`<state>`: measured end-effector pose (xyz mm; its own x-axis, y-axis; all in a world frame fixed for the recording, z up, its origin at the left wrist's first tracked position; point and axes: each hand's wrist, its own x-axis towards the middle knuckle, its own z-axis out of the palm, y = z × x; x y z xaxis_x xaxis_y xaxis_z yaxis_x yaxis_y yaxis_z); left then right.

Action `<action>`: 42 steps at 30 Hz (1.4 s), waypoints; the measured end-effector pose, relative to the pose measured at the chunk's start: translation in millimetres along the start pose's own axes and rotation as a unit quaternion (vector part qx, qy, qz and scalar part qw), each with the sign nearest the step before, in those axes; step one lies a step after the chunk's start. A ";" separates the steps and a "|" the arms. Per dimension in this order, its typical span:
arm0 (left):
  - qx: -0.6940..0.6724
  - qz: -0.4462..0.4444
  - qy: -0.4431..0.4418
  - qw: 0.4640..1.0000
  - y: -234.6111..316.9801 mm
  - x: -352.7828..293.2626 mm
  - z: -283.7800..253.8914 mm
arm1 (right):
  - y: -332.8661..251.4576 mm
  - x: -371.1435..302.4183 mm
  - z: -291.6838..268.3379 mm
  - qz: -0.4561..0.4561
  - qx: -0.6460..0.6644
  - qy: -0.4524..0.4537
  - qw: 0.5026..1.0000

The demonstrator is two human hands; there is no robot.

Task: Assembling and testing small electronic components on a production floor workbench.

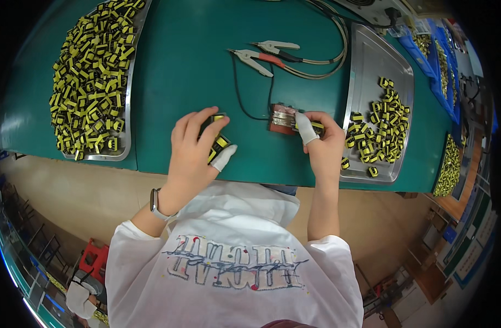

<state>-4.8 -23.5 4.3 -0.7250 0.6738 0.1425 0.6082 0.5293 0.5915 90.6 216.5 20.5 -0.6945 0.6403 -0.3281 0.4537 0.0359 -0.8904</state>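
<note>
My left hand (191,150), with a white cover on its thumb, is curled around a few small black-and-yellow transformers (220,144) above the green table. Between the fingers and white-covered thumb of my right hand (328,143) is another black-and-yellow transformer (317,127). Its left side meets a small reddish-brown test block (276,129) with silvery metal strips on top. Whether its pins touch the strips I cannot tell. Thin black leads run from the block up to a grey test clip (255,60) with a red sleeve.
A metal tray (127,123) heaped with transformers lies at the left. Another metal tray (365,54) on the right holds a smaller pile. A second grey clip (278,45) and looped cables (343,41) lie at the back. Blue bins (433,71) stand at the far right.
</note>
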 end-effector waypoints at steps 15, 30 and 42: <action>0.016 0.269 -0.166 0.949 -1.3 28.9 -4.1 | 52.6 -19.6 -49.1 -0.161 -0.194 0.413 0.875; -0.002 0.136 -0.127 0.983 -0.8 17.4 -13.4 | 25.1 -41.9 36.6 -0.412 -0.191 -0.027 0.891; -0.036 0.094 -0.041 0.994 8.0 12.5 9.0 | 29.3 -37.9 41.9 -0.373 -0.178 -0.069 0.908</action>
<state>-6.1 -6.2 3.7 -0.5701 0.7988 0.1920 0.7033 0.3537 0.6167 106.8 161.2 -6.3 -0.9346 0.2351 0.2668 -0.0369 0.6820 -0.7304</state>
